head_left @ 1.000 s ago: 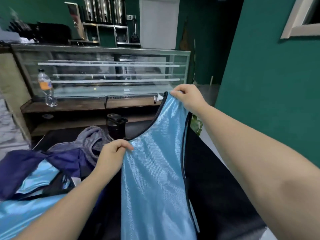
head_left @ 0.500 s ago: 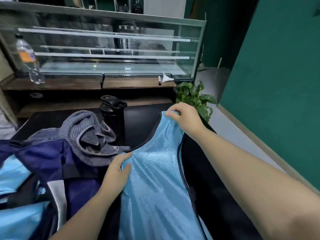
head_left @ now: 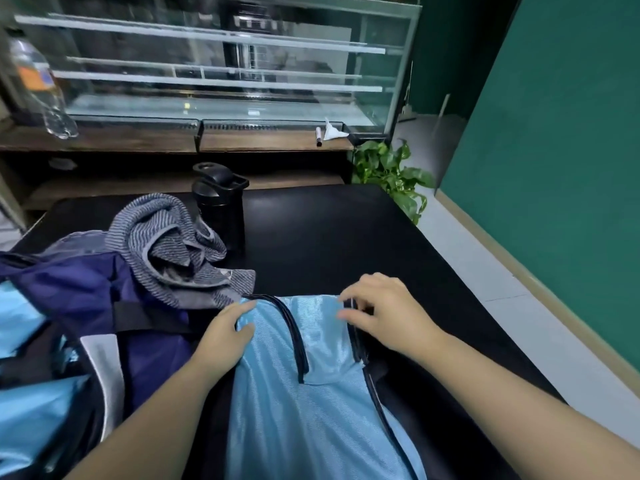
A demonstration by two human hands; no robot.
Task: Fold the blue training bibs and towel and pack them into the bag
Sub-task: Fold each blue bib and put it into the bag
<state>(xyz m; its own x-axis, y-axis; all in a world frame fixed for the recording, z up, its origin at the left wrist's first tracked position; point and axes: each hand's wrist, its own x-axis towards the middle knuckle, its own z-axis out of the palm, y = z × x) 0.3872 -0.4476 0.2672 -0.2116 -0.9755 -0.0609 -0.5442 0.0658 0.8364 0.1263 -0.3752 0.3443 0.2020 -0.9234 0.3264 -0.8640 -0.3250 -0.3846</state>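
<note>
Head view, read from left to right: at the left edge of the frame sits the dark blue bag (head_left: 86, 299), with more light-blue bibs (head_left: 31, 417) spilling at the lower left and the striped grey towel (head_left: 173, 251) heaped on the bag's upper right, a black bottle (head_left: 220, 202) standing just behind it. Next comes the left hand (head_left: 227, 336), fingers fairly straight and lying flat on the left shoulder strap of the blue bib (head_left: 304, 424) that is spread on the black bench (head_left: 346, 230). That bib fills the lower middle of the frame, its long axis running from the bottom edge up toward the two hands, with its dark-trimmed neckline between them. Right of the neckline, the right hand (head_left: 384, 313) has its fingers curled at the right strap; it looks to be pinching the edge, though the blur keeps me from being sure.

Both hands sit at the bib's far end, one strap each, roughly equally near. Judging from this, a lengthwise fold would swing one side across the neckline, and the bag lies to the left, so the left hand is nearer for packing.
</note>
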